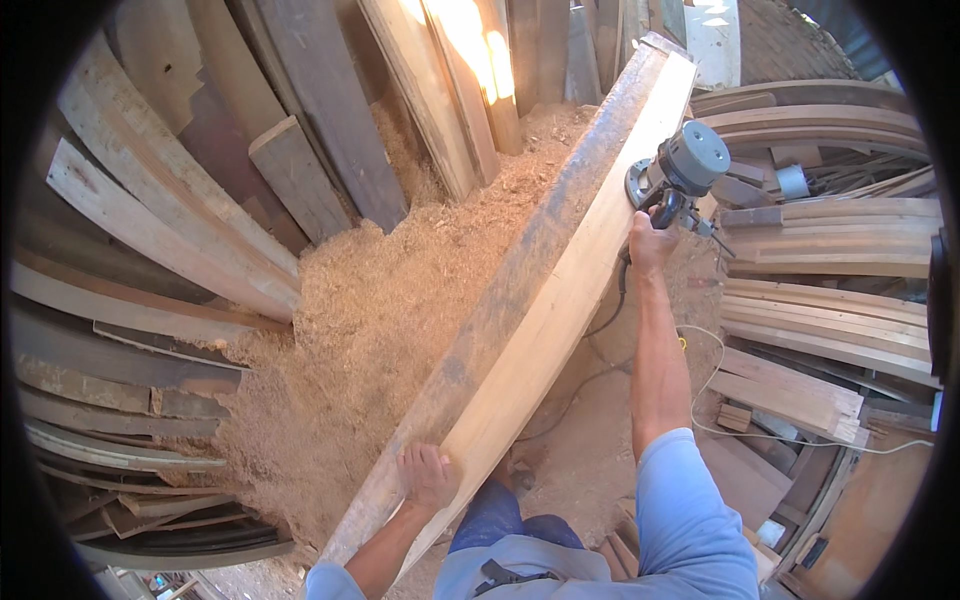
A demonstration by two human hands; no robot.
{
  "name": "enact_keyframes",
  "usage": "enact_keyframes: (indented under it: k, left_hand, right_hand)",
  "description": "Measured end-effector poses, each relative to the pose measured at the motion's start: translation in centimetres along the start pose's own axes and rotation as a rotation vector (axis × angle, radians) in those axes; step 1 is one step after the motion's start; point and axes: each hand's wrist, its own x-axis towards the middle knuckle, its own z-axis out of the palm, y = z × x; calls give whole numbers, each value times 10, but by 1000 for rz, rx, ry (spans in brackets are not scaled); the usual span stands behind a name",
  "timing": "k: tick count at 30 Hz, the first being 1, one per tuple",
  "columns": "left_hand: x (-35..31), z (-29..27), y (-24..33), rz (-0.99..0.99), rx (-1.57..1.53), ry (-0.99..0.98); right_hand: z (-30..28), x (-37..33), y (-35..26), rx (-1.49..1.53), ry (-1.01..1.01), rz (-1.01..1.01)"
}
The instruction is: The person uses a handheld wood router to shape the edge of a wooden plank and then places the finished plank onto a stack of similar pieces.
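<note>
A long pale wooden plank (552,312) lies on a weathered beam (480,345), running from beside my body to the far right. Near its far end a wood router (699,156) with a round grey motor sits upright on the plank. My right hand (652,243) is closed around the router's black handle, with that arm stretched forward. Close to my body, my left hand (428,474) holds the plank's left edge with its fingers curled. The router's bit is hidden under its base.
Wood shavings (370,320) cover the ground left of the beam. Upright boards (335,100) lean at the back left. Stacked planks (825,315) fill the right side. A dark cord (575,395) hangs under the plank, and a pale cable (790,438) crosses the right-hand floor.
</note>
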Motion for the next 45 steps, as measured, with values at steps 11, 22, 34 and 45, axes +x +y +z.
enact_keyframes:
  k: [11,22,34,45]
  left_hand:
    - [1,-7,7,-9,-1,-14]
    - [30,1,29,-90,32,-91]
    - [268,24,168,17,-88,-46]
    - [276,32,171,29,-77,9]
  right_hand:
    - [6,31,19,17,20,8]
    - [10,59,20,53,-25,144]
    - [18,95,51,-12,0,-43]
    - [24,108,41,-59,-18,114]
